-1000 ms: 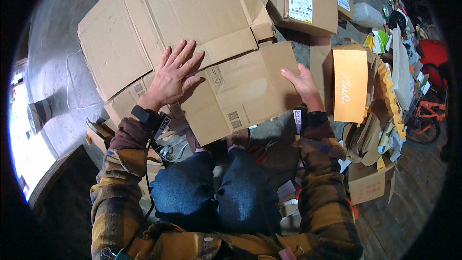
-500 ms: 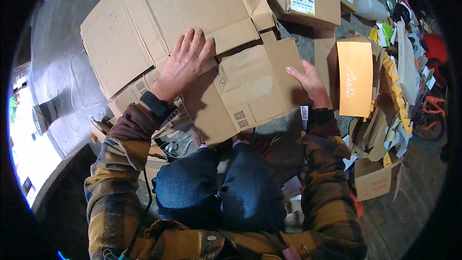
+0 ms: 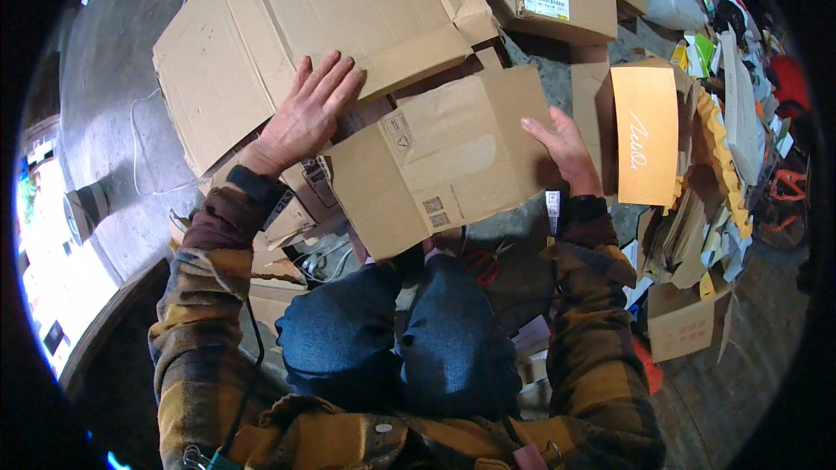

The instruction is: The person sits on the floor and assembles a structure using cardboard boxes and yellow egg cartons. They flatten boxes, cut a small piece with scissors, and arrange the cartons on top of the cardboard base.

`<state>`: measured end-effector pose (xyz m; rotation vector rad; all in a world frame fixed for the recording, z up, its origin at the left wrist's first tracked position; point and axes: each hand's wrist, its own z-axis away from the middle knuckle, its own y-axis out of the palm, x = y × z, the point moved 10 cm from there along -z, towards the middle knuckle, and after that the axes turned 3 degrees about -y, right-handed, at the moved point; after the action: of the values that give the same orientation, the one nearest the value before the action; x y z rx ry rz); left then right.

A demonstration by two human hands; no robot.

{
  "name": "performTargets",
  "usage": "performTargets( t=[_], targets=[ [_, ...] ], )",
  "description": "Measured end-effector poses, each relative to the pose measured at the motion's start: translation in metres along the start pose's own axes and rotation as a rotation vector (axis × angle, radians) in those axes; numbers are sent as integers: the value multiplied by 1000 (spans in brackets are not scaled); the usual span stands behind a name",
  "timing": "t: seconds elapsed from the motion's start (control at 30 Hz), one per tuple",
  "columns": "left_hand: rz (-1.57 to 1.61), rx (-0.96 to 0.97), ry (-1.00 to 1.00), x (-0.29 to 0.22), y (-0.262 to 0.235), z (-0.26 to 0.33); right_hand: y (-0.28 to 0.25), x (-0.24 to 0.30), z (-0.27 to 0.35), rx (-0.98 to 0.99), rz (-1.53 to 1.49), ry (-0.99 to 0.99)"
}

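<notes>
My left hand (image 3: 312, 111) has its fingers stretched out, lying at the near edge of a large flattened cardboard box (image 3: 348, 13). Whether it presses on the box or hovers just over it, I cannot tell. My right hand (image 3: 568, 155) grips the right edge of a smaller creased cardboard sheet (image 3: 453, 157), thumb on top and fingers hidden underneath. This sheet is tilted above my knees, its far edge close to the big box. Beneath my left wrist more folded cardboard (image 3: 309, 191) shows.
Red-handled scissors (image 3: 482, 266) lie on the floor by my feet, near coiled white cable (image 3: 324, 261). A labelled carton (image 3: 557, 0) stands far right. On the right are an orange-yellow card (image 3: 644, 135), stacked cardboard (image 3: 684, 235) and mixed scraps.
My left hand has moved left, off the smaller sheet's upper left part, leaving that corner uncovered. The right hand keeps its hold, nearly still.
</notes>
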<state>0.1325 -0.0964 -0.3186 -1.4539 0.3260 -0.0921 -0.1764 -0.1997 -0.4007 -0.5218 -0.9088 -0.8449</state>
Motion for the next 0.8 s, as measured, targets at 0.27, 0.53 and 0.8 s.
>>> performTargets(
  t=[0.27, 0.53, 0.8],
  targets=[
    [200, -3, 46, 7, -33, 6, 16, 18, -18, -19, 52, -20],
    [251, 64, 39, 3, -24, 11, 41, 46, -58, -79, 61, -71],
    [112, 107, -69, -4, 21, 20, 29, 87, -61, -374, 759, -161]
  ],
)
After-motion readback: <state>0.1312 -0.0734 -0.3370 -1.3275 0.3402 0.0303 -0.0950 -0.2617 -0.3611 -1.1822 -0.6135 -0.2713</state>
